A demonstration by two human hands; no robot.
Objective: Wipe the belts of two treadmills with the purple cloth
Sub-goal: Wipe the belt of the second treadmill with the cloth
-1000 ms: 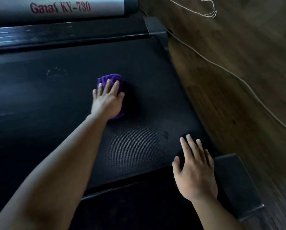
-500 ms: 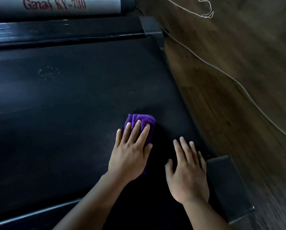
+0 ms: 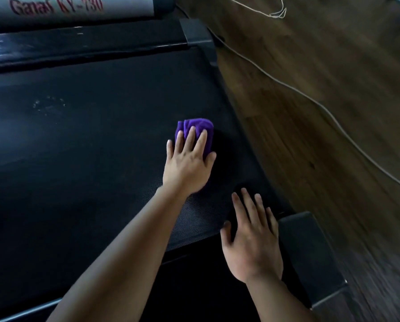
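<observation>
A black treadmill belt [image 3: 90,147] fills most of the view. My left hand [image 3: 188,163] lies flat on the folded purple cloth [image 3: 197,126] and presses it onto the belt near the belt's right side. Part of the cloth shows beyond my fingertips; the rest is under my palm. My right hand [image 3: 252,242] rests palm down with fingers spread at the belt's near right corner, holding nothing. A faint ring of pale specks [image 3: 48,105] marks the belt at the upper left.
A second machine's grey side rail with red lettering [image 3: 55,8] runs along the top. Black end caps [image 3: 199,36] [image 3: 310,252] sit at the treadmill's right corners. A white cable [image 3: 310,98] trails over the wooden floor [image 3: 333,66] on the right.
My left hand pulled the cloth from the middle of the belt back toward me, then pushed it away again and to the right. My right hand has stayed at the near right corner.
</observation>
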